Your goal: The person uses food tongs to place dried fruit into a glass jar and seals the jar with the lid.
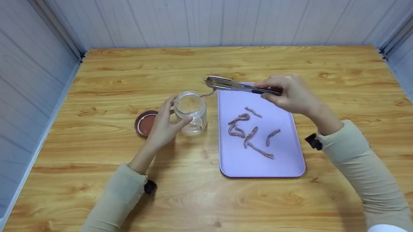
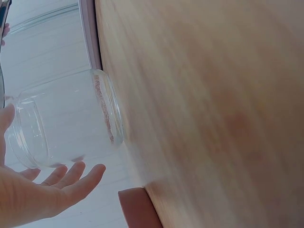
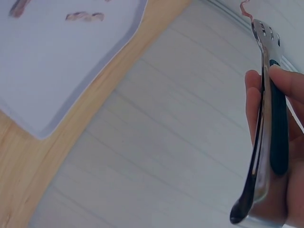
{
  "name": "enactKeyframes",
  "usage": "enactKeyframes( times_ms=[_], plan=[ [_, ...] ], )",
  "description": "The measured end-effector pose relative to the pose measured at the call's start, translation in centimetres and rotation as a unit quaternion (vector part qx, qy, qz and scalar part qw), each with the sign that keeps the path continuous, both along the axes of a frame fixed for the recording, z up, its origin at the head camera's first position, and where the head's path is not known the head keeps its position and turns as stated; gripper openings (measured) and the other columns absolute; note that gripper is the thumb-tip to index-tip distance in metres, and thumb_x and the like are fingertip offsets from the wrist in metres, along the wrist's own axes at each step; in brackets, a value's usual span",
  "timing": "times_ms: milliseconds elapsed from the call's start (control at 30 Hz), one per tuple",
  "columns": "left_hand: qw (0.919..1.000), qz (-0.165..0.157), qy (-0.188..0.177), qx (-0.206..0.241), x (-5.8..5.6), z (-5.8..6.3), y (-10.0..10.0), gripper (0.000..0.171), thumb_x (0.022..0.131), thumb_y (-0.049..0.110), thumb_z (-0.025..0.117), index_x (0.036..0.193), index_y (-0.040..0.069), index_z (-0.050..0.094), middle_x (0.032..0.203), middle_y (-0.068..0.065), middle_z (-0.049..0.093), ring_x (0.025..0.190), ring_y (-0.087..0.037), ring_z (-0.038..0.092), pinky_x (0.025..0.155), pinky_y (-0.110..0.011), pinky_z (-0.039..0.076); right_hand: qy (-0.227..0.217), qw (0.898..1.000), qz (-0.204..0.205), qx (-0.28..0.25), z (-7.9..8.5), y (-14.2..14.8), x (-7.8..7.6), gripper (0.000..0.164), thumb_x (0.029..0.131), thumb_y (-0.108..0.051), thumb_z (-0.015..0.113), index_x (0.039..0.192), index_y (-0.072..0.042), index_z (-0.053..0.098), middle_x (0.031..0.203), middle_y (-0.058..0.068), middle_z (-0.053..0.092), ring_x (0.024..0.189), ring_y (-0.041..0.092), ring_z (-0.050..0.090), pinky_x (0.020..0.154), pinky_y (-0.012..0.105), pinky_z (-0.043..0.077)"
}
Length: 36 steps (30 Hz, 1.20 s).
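Note:
My left hand [image 1: 163,127] holds a clear jar [image 1: 192,113] from its left side, thumb in front and fingers behind. In the left wrist view, a brownish strip lies along the bottom of the jar [image 2: 66,118]. My right hand [image 1: 294,95] grips metal tongs [image 1: 228,84] with dark handle grips, seen also as tongs [image 3: 266,123] in the right wrist view. A thin reddish-brown strip [image 1: 208,94] hangs from the tongs' tips, its free end by the jar's rim. More wrinkled brown strips [image 1: 260,150], perhaps dried meat, lie on a lavender tray [image 1: 261,169].
A reddish-brown lid [image 1: 146,124] lies on the wooden table [image 1: 192,207] left of the jar, partly behind my left hand. Pale panel walls [image 1: 220,14] stand at the back and both sides.

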State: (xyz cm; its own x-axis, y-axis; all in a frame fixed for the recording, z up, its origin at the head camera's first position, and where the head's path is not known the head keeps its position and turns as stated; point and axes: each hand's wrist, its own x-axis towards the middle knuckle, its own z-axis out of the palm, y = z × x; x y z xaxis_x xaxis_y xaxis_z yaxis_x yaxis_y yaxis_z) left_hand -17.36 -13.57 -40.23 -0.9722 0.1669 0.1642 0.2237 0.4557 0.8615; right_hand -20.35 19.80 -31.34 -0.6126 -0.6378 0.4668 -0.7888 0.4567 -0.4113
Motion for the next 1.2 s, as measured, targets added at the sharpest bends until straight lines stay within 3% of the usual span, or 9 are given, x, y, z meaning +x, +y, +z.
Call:
enactKeyframes(
  times_ms=[200, 567, 800, 1000, 1200],
  plan=[
    [1.0, 0.001, 0.0, 0.001, -0.1, -0.1, 0.0, 0.076, 0.077, 0.033, 0.068, 0.136, 0.006, 0.028, 0.129, -0.013, 0.036, 0.114, -0.026, 0.038, 0.092, -0.044, 0.035, 0.01, 1.0, 0.027, -0.01, -0.8, -2.0, -0.1, 0.027, 0.076, 0.001, 0.064, 0.102, -0.008, 0.067, 0.086, 0.004, 0.065, 0.057, 0.009, 0.047, 0.048, 0.025, 0.037],
    [1.0, -0.002, 0.007, -0.001, -0.1, -0.2, 0.0, 0.075, 0.077, 0.035, 0.067, 0.136, 0.01, 0.028, 0.131, -0.01, 0.034, 0.116, -0.023, 0.037, 0.093, -0.041, 0.034, -0.026, 0.999, 0.042, -0.007, -2.0, -3.7, 0.2, 0.029, 0.079, -0.001, 0.06, 0.106, -0.011, 0.066, 0.084, 0.0, 0.063, 0.057, 0.007, 0.044, 0.047, 0.023, 0.037],
    [1.0, -0.007, 0.004, 0.006, 0.0, -0.1, 0.0, 0.074, 0.078, 0.034, 0.067, 0.135, 0.01, 0.028, 0.13, -0.01, 0.035, 0.115, -0.024, 0.038, 0.092, -0.042, 0.036, -0.01, 0.999, 0.035, -0.017, -2.0, -2.9, 0.3, 0.03, 0.077, -0.002, 0.064, 0.105, -0.01, 0.066, 0.082, 0.002, 0.062, 0.054, 0.008, 0.043, 0.046, 0.024, 0.036],
    [0.9999, -0.007, 0.006, 0.005, 0.0, -0.1, 0.0, 0.074, 0.077, 0.034, 0.067, 0.135, 0.009, 0.028, 0.131, -0.01, 0.035, 0.115, -0.024, 0.038, 0.092, -0.042, 0.035, -0.009, 1.0, 0.011, -0.017, -1.4, -1.1, 0.6, 0.032, 0.077, -0.001, 0.065, 0.107, -0.009, 0.064, 0.091, 0.004, 0.064, 0.046, 0.007, 0.038, 0.042, 0.023, 0.033],
    [1.0, -0.004, 0.007, 0.002, -0.1, -0.2, 0.0, 0.073, 0.077, 0.034, 0.067, 0.135, 0.009, 0.029, 0.13, -0.009, 0.035, 0.114, -0.022, 0.038, 0.093, -0.041, 0.035, -0.004, 1.0, -0.022, -0.008, -1.2, 1.4, 1.0, 0.033, 0.077, 0.0, 0.065, 0.108, -0.009, 0.064, 0.091, 0.004, 0.064, 0.05, 0.007, 0.043, 0.044, 0.022, 0.035]
  ],
)
